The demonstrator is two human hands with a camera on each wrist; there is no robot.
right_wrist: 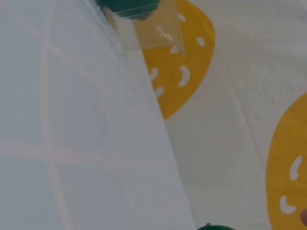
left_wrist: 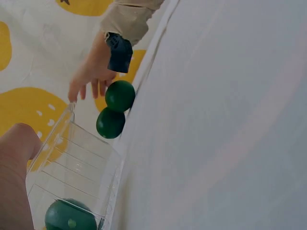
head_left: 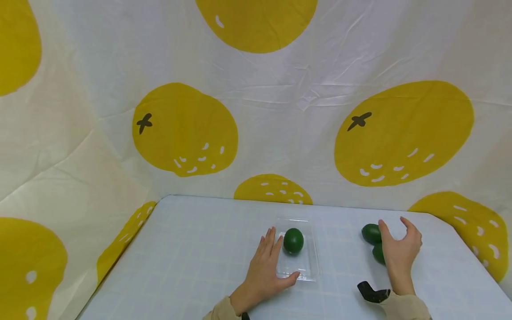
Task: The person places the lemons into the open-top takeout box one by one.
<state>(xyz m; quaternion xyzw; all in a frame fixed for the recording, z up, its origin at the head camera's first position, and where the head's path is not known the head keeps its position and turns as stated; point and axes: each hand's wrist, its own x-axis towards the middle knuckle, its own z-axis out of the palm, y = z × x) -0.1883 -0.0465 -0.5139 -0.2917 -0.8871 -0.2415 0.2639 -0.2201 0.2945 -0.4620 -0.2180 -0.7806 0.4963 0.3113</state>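
Head, tray edge (head_left: 315,254), tabletop gap (head_left: 340,251), right hand (head_left: 401,254)

There are three green fruits (head_left: 294,241), two hands (head_left: 262,274), one tray (head_left: 309,267).

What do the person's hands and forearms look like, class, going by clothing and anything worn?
The left hand and right hand wear no gloves. Wrinkled beige cloth sleeves cover the forearms. A black, bent, angular piece juts from the right wrist; a small black part shows at the left.
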